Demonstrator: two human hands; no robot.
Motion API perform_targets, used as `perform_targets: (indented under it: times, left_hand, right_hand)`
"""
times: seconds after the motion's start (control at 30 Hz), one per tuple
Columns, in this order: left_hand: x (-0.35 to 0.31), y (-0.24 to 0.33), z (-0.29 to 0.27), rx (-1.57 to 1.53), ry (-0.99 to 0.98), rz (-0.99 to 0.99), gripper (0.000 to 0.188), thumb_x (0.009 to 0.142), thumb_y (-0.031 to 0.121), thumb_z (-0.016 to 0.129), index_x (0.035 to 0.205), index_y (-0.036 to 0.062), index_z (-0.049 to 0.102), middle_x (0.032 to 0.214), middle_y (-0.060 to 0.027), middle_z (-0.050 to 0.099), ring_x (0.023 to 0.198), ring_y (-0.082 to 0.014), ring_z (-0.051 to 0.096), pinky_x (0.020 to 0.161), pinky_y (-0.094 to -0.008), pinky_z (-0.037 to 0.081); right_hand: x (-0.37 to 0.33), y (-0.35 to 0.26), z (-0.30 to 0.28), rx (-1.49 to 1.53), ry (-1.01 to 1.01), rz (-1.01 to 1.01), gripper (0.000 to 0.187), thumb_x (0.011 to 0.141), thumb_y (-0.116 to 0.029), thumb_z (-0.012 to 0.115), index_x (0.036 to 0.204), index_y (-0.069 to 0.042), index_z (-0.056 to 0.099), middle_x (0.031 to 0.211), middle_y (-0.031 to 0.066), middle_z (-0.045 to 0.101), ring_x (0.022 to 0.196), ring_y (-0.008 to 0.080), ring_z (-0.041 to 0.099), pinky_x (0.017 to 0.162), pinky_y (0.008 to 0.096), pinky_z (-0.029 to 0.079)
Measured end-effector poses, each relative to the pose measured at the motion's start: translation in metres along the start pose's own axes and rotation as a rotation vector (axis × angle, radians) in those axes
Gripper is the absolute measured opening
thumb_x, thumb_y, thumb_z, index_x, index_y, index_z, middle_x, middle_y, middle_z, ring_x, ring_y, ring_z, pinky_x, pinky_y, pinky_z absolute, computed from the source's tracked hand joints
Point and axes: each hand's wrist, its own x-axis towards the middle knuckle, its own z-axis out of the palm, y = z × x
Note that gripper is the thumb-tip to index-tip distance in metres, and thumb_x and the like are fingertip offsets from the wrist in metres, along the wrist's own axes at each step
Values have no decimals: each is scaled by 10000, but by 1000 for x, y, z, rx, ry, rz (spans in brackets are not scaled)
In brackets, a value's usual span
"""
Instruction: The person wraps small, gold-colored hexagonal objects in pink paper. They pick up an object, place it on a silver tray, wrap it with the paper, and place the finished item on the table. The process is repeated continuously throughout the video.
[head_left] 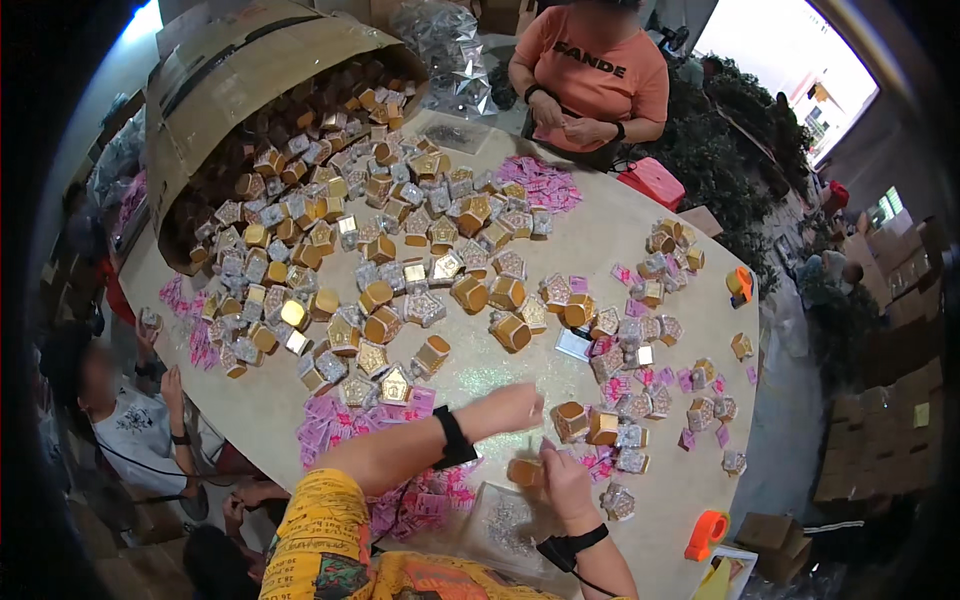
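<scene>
Ornament [523,473], gold, just left of right hand [568,485].

Gold-and-silver house-shaped ornaments [395,386], mid-frame: glossy, glitter-rough. Large brown cardboard box [180,130], upper left: matt. Beige flat tabletop [645,215]: smooth.

A pale, round-edged table [590,235] fills the centre of the room. At two o'clock a large opening [800,65] glares white, with dark green foliage [735,160] massed before it. Grey floor [775,385] shows between three and four o'clock, brown cartons [890,430] stacked dimly beyond; a pale wall [95,65] stands at ten.
</scene>
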Motion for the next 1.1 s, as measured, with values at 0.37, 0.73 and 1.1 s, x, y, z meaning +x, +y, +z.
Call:
perform_targets:
  times: [0.37,0.73,1.1]
  left_hand:
    - [21,-65,-8,354,480,-91,365,708,150,684,1013,53,510,1025,-105,527,955,-298,519,752,-414,483]
    - [-80,-3,0,-1721,458,-444,229,830,204,607,946,11,570,799,-115,614,674,-205,625,608,-326,547]
    - [-127,24,14,-1745,414,-467,296,868,256,562,1067,37,552,932,-104,643,802,-225,635,704,-349,529]
  right_hand:
    - [-6,-25,-17,356,51,219,66,809,-47,567,838,6,594,710,143,602,632,285,600,579,352,474]
    - [28,-52,-30,486,164,155,108,809,-58,569,854,18,630,700,129,623,623,234,619,577,312,479]
    - [18,-76,-51,358,200,16,85,781,-40,586,832,14,627,788,172,631,714,311,623,642,366,492]
